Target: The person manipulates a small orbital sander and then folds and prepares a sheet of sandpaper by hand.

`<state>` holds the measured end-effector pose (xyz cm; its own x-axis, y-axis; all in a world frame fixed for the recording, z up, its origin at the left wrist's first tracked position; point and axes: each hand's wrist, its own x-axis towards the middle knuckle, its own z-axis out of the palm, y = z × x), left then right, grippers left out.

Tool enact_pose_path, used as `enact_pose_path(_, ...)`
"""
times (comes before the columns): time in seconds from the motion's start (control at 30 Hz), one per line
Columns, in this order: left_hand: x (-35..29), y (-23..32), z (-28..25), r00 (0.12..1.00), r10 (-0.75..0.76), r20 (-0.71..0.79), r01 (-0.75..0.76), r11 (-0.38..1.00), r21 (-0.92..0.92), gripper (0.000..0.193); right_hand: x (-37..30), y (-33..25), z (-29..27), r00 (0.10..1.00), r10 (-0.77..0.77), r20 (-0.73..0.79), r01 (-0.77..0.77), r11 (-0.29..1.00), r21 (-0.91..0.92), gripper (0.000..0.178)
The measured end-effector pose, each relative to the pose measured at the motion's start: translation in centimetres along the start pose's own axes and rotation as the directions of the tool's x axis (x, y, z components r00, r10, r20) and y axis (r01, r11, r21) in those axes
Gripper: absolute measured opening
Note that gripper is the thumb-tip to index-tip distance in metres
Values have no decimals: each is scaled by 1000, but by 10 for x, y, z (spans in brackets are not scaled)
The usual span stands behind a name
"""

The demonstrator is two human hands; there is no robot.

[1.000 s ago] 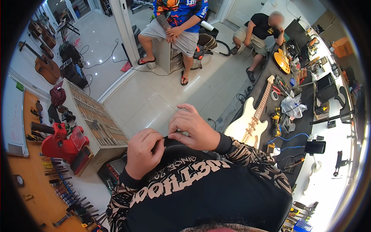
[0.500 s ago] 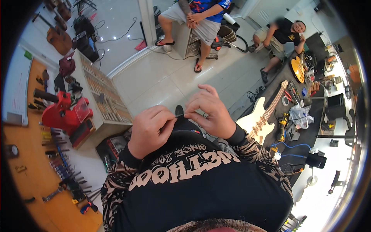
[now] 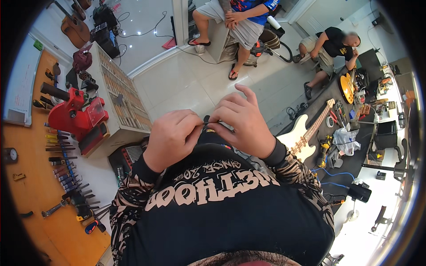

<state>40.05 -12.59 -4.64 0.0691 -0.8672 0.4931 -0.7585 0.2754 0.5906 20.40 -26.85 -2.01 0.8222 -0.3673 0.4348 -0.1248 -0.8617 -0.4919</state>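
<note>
In the head view, the one there was to go by, I saw both hands raised together before the person's black shirt [image 3: 222, 228]. A tiny dark piece [image 3: 206, 123] sat between their fingertips: just right of the left hand [image 3: 173, 135], just left of the right hand [image 3: 244, 122], neither clearly nearer. Its long axis seemed to run across, from one pinch to the other, though it was too small and hidden for me to be sure. The left hand was curled, thumb and forefinger closed on its end; the right pinched likewise, its outer fingers loosely lifted. Off to the right, well apart from them, a cream electric guitar [image 3: 291, 138] lay on the dark workbench [image 3: 326, 94], its neck pointing away from the person.
</note>
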Motion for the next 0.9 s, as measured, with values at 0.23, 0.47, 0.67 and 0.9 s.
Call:
enact_pose_path(0.23, -13, -13, -28, 990, -110, 93, 110, 994, 5, 19, -3, 10, -10, 993, 18, 115, -18, 1000, -3, 17)
enact_pose_path(0.47, -5, -8, -8, 998, 56, 14, -57, 992, 112, 13, 7, -11, 17, 993, -65, 103, 85, 975, -204, 18)
enact_pose_path(0.67, -9, -10, -22, 998, -53, 47, 47, 991, 126, 13, 5, 1, 5, 992, -79, 100, 96, 978, -183, 20)
enact_pose_path(0.9, -9, -9, -16, 996, 10, 85, -19, 995, 98, 14, 8, -6, 17, 992, -78, 96, 89, 989, -117, 19)
